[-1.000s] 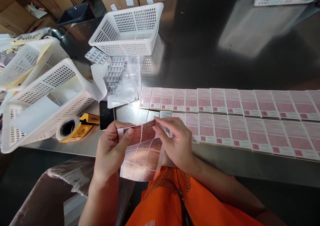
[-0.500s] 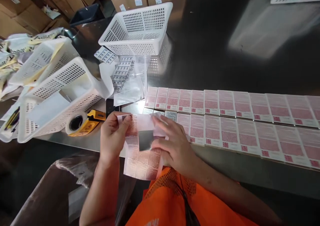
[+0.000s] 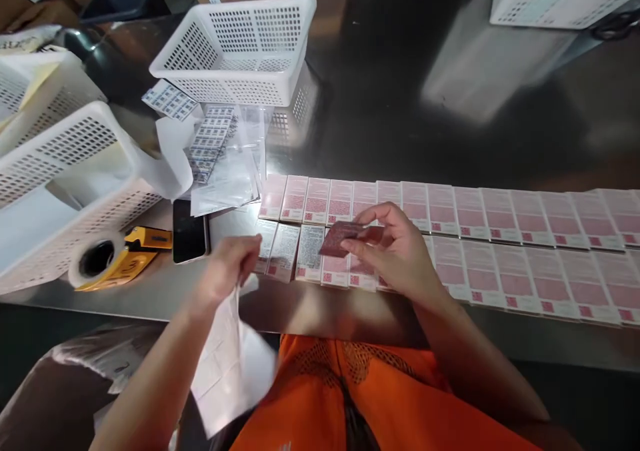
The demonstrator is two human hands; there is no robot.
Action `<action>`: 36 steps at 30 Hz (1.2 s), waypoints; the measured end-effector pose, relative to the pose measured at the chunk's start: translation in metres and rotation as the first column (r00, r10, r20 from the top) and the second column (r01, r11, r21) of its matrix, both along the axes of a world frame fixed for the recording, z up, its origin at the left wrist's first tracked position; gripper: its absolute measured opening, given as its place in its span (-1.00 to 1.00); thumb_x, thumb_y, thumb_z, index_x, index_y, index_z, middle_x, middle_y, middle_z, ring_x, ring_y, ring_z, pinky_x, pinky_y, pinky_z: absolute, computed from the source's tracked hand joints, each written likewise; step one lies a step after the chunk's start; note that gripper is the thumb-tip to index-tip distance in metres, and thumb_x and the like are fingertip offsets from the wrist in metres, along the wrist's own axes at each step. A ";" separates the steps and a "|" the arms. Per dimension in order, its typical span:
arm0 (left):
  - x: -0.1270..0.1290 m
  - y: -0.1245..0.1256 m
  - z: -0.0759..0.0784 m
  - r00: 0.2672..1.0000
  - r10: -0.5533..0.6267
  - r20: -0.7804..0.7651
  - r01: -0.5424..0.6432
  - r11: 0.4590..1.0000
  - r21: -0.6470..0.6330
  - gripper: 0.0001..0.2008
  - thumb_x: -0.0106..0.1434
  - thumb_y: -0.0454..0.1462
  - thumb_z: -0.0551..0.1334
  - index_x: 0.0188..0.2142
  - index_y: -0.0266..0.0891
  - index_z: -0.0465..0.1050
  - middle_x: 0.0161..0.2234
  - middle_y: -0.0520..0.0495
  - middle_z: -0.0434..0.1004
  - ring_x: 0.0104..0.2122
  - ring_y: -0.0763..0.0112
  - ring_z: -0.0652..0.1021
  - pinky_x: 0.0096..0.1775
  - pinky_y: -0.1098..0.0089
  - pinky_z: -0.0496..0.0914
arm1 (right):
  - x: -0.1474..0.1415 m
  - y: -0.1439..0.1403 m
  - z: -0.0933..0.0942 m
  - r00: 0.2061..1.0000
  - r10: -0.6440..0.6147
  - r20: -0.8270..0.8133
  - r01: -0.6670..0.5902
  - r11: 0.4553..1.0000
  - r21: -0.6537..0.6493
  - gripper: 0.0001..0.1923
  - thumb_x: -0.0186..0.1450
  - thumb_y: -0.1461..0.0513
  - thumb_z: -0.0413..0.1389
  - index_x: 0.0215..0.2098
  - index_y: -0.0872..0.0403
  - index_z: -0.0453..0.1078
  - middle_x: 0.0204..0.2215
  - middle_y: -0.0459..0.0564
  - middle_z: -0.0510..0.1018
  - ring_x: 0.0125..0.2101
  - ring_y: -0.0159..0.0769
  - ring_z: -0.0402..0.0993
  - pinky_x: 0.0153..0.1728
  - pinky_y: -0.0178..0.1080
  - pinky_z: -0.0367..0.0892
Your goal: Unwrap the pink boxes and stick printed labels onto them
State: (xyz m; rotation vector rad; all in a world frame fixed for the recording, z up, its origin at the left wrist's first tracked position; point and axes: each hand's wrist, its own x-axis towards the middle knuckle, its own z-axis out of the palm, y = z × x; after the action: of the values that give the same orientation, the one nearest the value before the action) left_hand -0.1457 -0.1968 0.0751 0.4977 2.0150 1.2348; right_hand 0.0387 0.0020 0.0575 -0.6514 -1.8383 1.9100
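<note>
Over the near row of pink boxes, a dark red label is pinched by the right hand. At the surface edge, the backing sheet is gripped by the left hand and hangs off. Open dark room is left behind the rows, right of the white basket.

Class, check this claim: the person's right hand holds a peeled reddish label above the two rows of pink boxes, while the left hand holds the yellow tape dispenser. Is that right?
Not quite. In the head view the left hand holds the white backing sheet, not the yellow tape dispenser, which lies untouched on the table. The right hand does hold the reddish label above the pink boxes.
</note>
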 end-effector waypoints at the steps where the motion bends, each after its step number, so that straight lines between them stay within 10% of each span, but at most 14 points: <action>1: 0.012 0.006 -0.001 0.997 -0.079 0.024 0.080 0.997 -0.012 -0.48 0.22 0.01 0.17 -0.76 -0.18 0.19 -0.80 0.06 0.11 -0.72 0.52 0.20 -0.58 0.40 0.11 | -0.001 0.003 -0.002 0.999 0.006 0.048 -0.003 0.998 -0.063 -0.65 0.15 0.13 0.34 -0.22 -0.03 0.29 -0.41 -0.16 0.53 -0.45 -0.32 0.54 -0.55 -0.32 0.44; 8: 0.050 0.029 -0.006 0.929 -0.369 -0.018 0.367 0.927 -0.080 -0.58 0.33 0.04 0.16 0.01 -0.17 0.44 -0.55 0.10 0.45 -0.51 0.45 0.46 -0.41 0.44 0.24 | 0.000 0.011 -0.002 0.981 0.109 0.159 -0.077 0.978 -0.193 -0.61 0.13 0.15 0.36 -0.23 -0.02 0.26 -0.58 -0.24 0.52 -0.64 -0.45 0.40 -0.66 -0.44 0.21; 14: 0.057 0.040 -0.006 0.918 -0.389 -0.076 0.375 0.914 -0.153 -0.66 0.37 -0.08 0.12 -0.45 -0.21 0.39 -0.56 0.08 0.47 -0.55 0.51 0.40 -0.44 0.46 0.21 | 0.000 0.009 -0.004 0.963 0.090 0.255 -0.068 0.993 -0.093 -0.66 0.17 0.11 0.34 -0.21 -0.02 0.31 -0.56 -0.20 0.54 -0.60 -0.42 0.42 -0.60 -0.40 0.24; 18: 0.064 0.047 -0.007 0.916 -0.395 -0.062 0.375 0.902 -0.215 -0.62 0.36 -0.12 0.11 -0.56 -0.21 0.34 -0.64 0.10 0.36 -0.60 0.53 0.31 -0.48 0.44 0.13 | 0.000 0.010 -0.009 0.967 -0.042 0.253 -0.009 0.980 0.199 -0.79 0.25 0.08 0.27 -0.26 0.00 0.43 -0.36 -0.09 0.58 -0.42 -0.35 0.53 -0.42 -0.33 0.40; 36: 0.063 0.064 -0.011 0.863 -0.505 0.011 0.442 0.746 -0.498 -0.59 0.38 -0.12 0.01 -0.57 -0.17 0.32 -0.59 -0.04 0.44 -0.57 0.38 0.34 -0.43 0.32 0.02 | -0.010 0.017 -0.026 0.887 -0.149 0.436 -0.144 0.810 0.569 -0.81 0.28 0.16 0.23 -0.48 0.03 0.48 -0.55 -0.14 0.50 -0.50 -0.37 0.40 -0.47 -0.30 0.20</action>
State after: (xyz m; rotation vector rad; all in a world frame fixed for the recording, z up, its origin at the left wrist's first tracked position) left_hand -0.0829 -0.1327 0.0645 0.7872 2.0250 0.3662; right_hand 0.0282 0.0190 0.0310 -0.9301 -2.5547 1.0969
